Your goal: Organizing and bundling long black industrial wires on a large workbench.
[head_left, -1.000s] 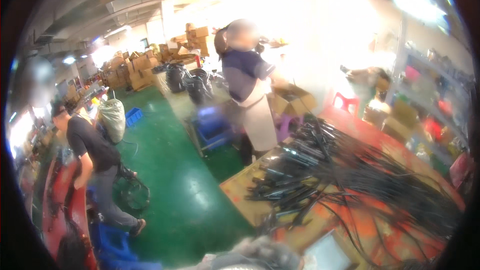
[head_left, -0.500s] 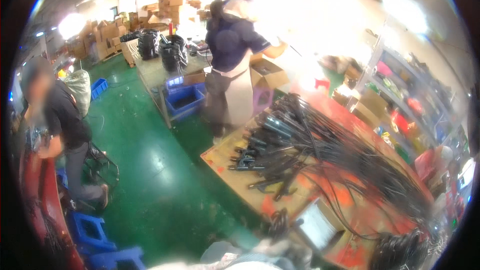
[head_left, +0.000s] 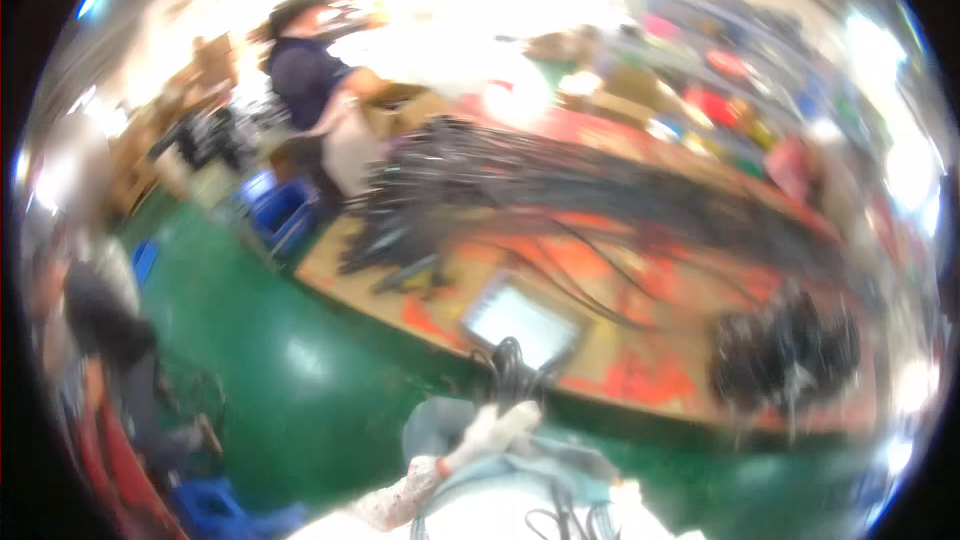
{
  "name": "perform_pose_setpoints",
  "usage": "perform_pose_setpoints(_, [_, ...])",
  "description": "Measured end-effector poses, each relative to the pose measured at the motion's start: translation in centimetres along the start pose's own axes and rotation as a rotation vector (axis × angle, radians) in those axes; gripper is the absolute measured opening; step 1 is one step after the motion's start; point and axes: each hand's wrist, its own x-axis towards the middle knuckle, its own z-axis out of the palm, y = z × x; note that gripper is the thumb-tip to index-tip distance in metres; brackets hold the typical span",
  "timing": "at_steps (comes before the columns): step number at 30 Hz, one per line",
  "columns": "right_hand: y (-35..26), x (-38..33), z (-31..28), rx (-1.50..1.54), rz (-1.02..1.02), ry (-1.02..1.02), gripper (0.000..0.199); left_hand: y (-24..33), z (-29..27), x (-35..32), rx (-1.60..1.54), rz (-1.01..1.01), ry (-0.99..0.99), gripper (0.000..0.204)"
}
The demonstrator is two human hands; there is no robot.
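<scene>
Motion blur softens the whole view. My left hand [head_left: 498,430] reaches in from the lower left at the near edge of the table, its fingers closed round a bundle of black cable [head_left: 513,368] whose looped end stands up above the hand. My right hand cannot be made out. Thin dark cable loops [head_left: 572,524] hang against my clothing at the lower edge. Just beyond the held bundle, a shallow box with a bright white face [head_left: 522,324] lies on the table [head_left: 640,382], which has worn red and tan patches.
A long heap of black cables [head_left: 600,175] runs across the table, with another black bundle [head_left: 785,350] at the right. One person [head_left: 310,80] stands beyond the table, another [head_left: 105,310] at the left. Blue crates [head_left: 280,215] and stools [head_left: 215,510] stand on the green floor.
The view has swung to the right, so the table lies more squarely before me. My left hand with the black cable bundle now shows more fully.
</scene>
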Motion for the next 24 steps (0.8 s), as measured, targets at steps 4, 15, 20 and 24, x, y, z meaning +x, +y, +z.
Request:
perform_pose_setpoints(4, [-5.8, -3.1, 7.7, 0.439, -0.021, -0.093, 0.052, 0.8, 5.7, 0.1, -0.111, 0.077, -0.369, 0.014])
perform_pose_setpoints(15, [-10.5, -9.7, 4.2, 1.201, -0.462, -0.446, 0.037, 5.3, 18.0, 0.5, 0.097, -0.030, -0.677, 0.025])
perform_pose_setpoints(20, [-13.0, -12.1, -0.4, 0.705, -0.769, 0.608, 0.026, 5.0, 14.6, 6.7, -0.003, 0.346, -0.688, 0.037])
perform_pose_setpoints(24, [-18.1, -15.4, 1.7, 0.262, -0.909, 1.070, 0.034, 9.4, 16.6, 6.8, 0.063, 0.450, -0.457, 0.049])
